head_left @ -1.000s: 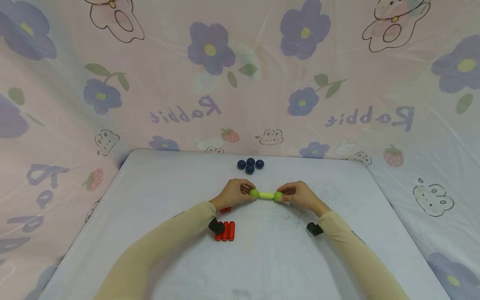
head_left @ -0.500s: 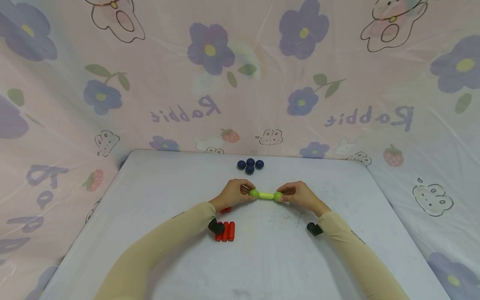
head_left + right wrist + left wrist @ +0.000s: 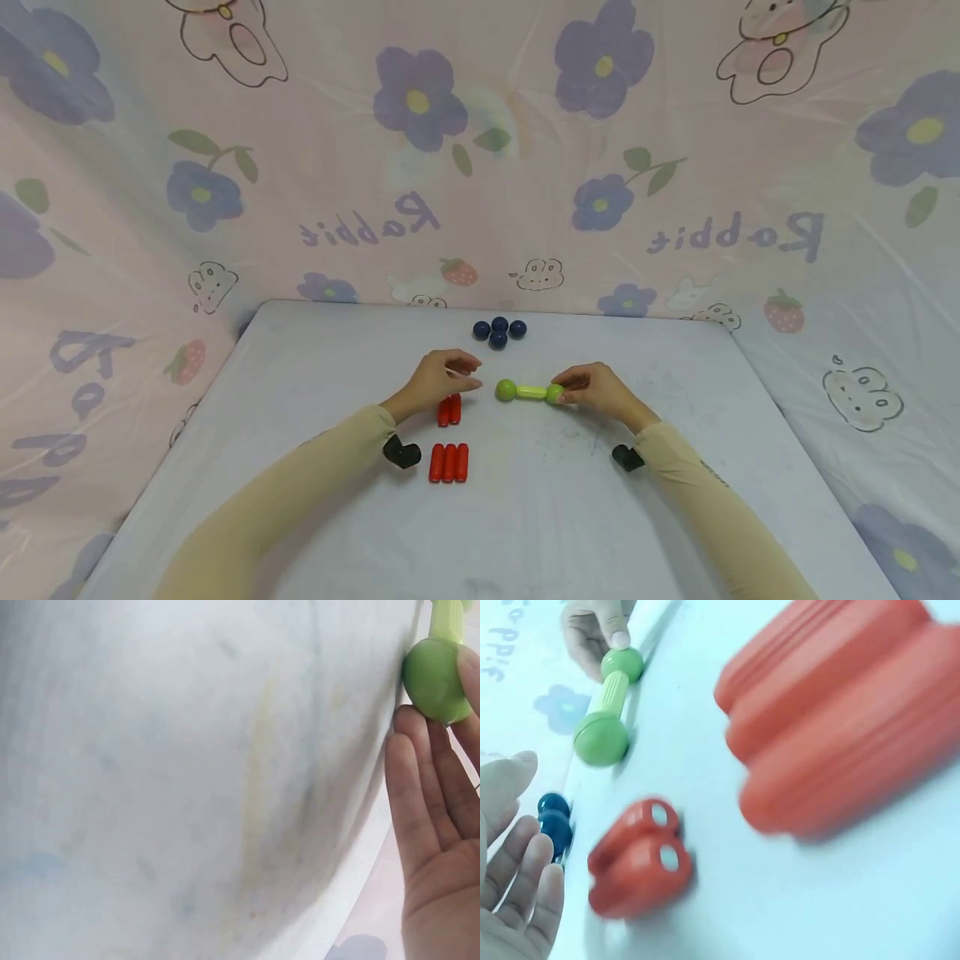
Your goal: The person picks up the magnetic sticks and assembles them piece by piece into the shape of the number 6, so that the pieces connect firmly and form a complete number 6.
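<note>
A light green rod lies on the table between two green balls, touching both. The right hand pinches the right green ball between thumb and fingers. To the left of the other green ball, my left hand hovers with thumb and fingers spread, holding nothing. In the left wrist view its relaxed fingers are apart from everything. Just below that hand lies a pair of red rods, partly covered by it in the head view.
Three red rods lie side by side nearer the front. Several dark blue balls sit clustered toward the back of the white table. A patterned cloth hangs behind it. Black wrist-worn pieces jut from both sleeves.
My left hand has let go of the left green ball and moved left, uncovering more of the red rods. The right hand keeps its pinch and stays in place.
</note>
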A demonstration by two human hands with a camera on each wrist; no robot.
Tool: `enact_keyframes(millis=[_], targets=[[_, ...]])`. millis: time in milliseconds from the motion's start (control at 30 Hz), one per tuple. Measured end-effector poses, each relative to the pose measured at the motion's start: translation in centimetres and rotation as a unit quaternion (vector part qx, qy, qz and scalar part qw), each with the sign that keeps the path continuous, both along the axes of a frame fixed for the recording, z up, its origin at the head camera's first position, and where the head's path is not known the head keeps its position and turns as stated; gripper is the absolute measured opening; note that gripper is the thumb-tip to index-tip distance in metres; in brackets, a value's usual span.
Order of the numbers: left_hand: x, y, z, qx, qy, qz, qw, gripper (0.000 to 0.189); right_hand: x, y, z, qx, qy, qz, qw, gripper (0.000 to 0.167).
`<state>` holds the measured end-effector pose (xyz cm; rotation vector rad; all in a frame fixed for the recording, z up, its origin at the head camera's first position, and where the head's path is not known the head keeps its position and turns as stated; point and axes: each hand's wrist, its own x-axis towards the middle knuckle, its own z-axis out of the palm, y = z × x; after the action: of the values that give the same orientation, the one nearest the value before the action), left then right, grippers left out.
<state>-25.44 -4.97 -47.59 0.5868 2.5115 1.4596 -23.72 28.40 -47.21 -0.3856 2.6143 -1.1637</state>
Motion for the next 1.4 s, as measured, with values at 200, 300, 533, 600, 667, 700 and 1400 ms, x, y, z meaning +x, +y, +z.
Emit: enact_keyframes(millis=[200,300,533,600,667,700,1400], targets=[[1.0,-2.7,-0.5,-0.014,-0.004,0.043,0.9990,0.041,0.0,0.0,-0.1,0.000,0.002,0.000,1.0000,0.032],[1.6,-3.8,-1.2,-0.021,-0.004,0.054,0.9983,0.040,0.0,0.0,-0.2,-0.002,0.000,0.002,1.0000,0.032],[2.9,-4.9,-2.1,-0.041,0.001,0.062,0.9973,0.040,0.0,0.1,-0.1,-0.008,-0.002,0.003,1.0000,0.032],[3.0,-5.0,-2.3,-0.048,0.008,0.058,0.9971,0.041,-0.1,0.0,-0.1,-0.010,-0.004,0.002,0.9999,0.032],[3.1,-5.0,-2.3,-0.059,0.016,0.052,0.9968,0.040,-0.1,0.0,-0.1,-0.009,-0.003,0.003,0.9999,0.032],[3.1,-4.9,-2.3,-0.065,0.020,0.049,0.9964,0.039,-0.1,0.0,-0.2,-0.009,-0.002,0.004,0.9999,0.032],[4.0,-4.7,-2.0,-0.061,0.026,0.029,0.9974,0.033,0.0,0.0,-0.1,-0.008,0.004,0.009,0.9999,0.032]])
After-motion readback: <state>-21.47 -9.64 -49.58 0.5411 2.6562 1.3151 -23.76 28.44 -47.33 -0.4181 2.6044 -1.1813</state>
